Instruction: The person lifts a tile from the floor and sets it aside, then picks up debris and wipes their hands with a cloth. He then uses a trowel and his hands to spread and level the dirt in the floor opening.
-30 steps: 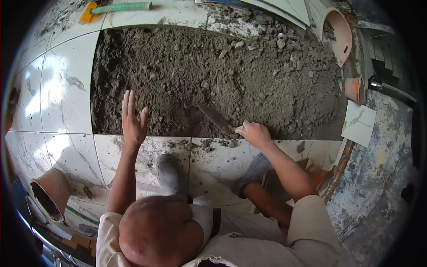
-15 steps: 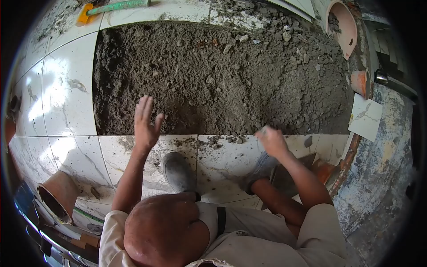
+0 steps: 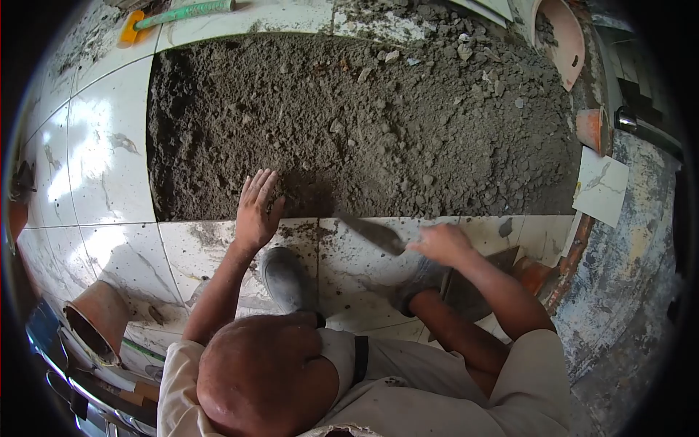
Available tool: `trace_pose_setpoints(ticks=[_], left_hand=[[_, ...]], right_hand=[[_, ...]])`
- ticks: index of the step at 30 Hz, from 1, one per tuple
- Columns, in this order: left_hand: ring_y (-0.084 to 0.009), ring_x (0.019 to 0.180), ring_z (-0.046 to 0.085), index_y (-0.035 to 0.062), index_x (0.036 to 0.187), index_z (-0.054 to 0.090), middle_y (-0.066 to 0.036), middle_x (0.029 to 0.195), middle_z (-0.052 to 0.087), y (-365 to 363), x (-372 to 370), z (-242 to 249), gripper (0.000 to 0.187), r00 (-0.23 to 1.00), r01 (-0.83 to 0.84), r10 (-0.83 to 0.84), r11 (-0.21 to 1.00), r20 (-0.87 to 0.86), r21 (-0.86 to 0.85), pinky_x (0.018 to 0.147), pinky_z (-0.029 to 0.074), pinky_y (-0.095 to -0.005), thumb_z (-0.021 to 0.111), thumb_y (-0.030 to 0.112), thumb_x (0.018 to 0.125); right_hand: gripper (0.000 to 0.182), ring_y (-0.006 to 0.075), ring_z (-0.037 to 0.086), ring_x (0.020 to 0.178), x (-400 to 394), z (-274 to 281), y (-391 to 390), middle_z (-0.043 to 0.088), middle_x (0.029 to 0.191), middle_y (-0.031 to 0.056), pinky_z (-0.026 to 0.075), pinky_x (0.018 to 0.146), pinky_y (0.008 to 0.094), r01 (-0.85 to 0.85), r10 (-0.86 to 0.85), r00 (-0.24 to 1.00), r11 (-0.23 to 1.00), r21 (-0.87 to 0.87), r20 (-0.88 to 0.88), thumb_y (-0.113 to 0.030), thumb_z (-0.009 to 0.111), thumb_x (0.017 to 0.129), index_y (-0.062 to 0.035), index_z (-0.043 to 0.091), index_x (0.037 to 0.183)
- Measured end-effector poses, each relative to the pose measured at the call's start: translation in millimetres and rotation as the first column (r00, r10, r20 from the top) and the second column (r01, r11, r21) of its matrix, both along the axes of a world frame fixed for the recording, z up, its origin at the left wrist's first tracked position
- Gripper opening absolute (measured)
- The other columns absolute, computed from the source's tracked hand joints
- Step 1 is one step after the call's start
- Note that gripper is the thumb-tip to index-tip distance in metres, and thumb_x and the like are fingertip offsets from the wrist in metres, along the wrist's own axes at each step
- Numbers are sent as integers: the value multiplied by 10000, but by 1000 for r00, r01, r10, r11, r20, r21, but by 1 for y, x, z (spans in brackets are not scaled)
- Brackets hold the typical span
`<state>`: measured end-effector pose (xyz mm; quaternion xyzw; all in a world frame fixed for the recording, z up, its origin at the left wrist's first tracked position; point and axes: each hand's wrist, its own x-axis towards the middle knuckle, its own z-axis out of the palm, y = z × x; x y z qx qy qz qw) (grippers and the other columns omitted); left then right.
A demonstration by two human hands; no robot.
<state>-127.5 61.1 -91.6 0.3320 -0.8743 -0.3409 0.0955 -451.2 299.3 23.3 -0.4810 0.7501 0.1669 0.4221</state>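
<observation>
A rough bed of grey, crumbly mortar (image 3: 291, 109) fills a rectangular gap among white marbled floor tiles (image 3: 200, 251). My left hand (image 3: 258, 211) is open, fingers outstretched, its fingertips over the near edge of the mortar. In my right hand (image 3: 443, 245) is a trowel (image 3: 373, 233), gripped by its handle, which the fingers mostly hide. Its blade points left, with the tip at the line where mortar meets tile. Just beyond that tip the mortar has a darker, lower patch, and crumbs lie on the tile between my hands.
A mallet (image 3: 131, 29) with a green handle lies at the upper left. Buckets stand at the lower left (image 3: 105, 317) and right (image 3: 591, 130), near a pale tub (image 3: 571, 44). A tile piece (image 3: 601, 188) lies at the right. My grey boot (image 3: 287, 280) rests on the near tiles.
The trowel blade has swung into clear view, pointing left at the mortar's near edge. My left hand has shifted right and slightly nearer. A darker hollow now shows in the mortar between my hands.
</observation>
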Motion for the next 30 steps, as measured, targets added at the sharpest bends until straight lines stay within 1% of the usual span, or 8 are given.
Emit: trace_pose_setpoints(ticks=[5,10,14,19,24,26,28,30], left_hand=[[-361,1350,410,24,1398,443,-200,1405,483,-6,-15,-2,542,999,-10,9,999,-36,-35,1150,266,-487,609,199,913],[-358,1392,351,49,1412,441,-190,1456,432,-14,-26,0,549,996,84,-81,992,32,-90,1164,251,-486,609,206,914],[-353,1454,224,93,1453,406,-185,1545,294,-31,-41,-11,589,977,202,-189,969,100,-144,1192,172,-477,571,323,936],[-256,1496,-15,173,1557,93,-87,1626,-32,-31,-108,-4,734,741,569,-469,819,481,-79,1214,-30,-422,265,598,984],[-290,1489,104,167,1537,228,-104,1612,132,-30,-131,-26,755,773,627,-567,752,286,-204,1211,74,-471,428,584,940],[-294,1484,135,164,1529,254,-104,1605,168,-38,-125,-34,757,801,593,-529,769,281,-241,1206,97,-479,443,587,930],[-275,1482,140,182,1535,238,-93,1607,161,-51,-109,-34,728,830,525,-441,825,341,-211,1206,97,-475,416,577,950],[-322,1478,150,166,1526,272,-131,1599,175,-57,-92,-34,739,904,393,-332,894,271,-214,1191,109,-512,474,556,932]], right_hand=[[597,441,651,806,8,-36,-52,649,797,269,509,716,510,94,-92,954,996,7,286,-589,538,905,0,626,868],[558,134,560,591,-66,-60,-60,587,666,86,472,535,314,645,-616,731,764,-4,294,-520,595,913,37,624,892],[495,146,529,551,-140,-28,-4,556,663,53,444,494,306,816,-800,574,541,-204,175,-493,567,925,-3,629,899],[560,160,572,596,-75,3,-89,577,696,77,490,559,336,727,-719,685,661,-185,120,-547,554,921,7,632,931],[652,383,656,806,-31,-72,-186,666,855,245,503,746,469,596,-535,803,735,-323,264,-598,567,884,51,627,915],[629,307,621,662,-46,-67,-178,630,718,166,505,659,435,839,-740,532,527,-137,413,-592,576,879,34,600,828],[480,108,501,489,-86,-88,-136,512,580,2,428,475,286,756,-707,646,538,-372,290,-526,631,874,-56,619,782],[403,104,467,470,-108,-59,-92,478,587,-6,401,456,286,942,-890,274,172,-288,365,-483,616,894,-85,677,886]])
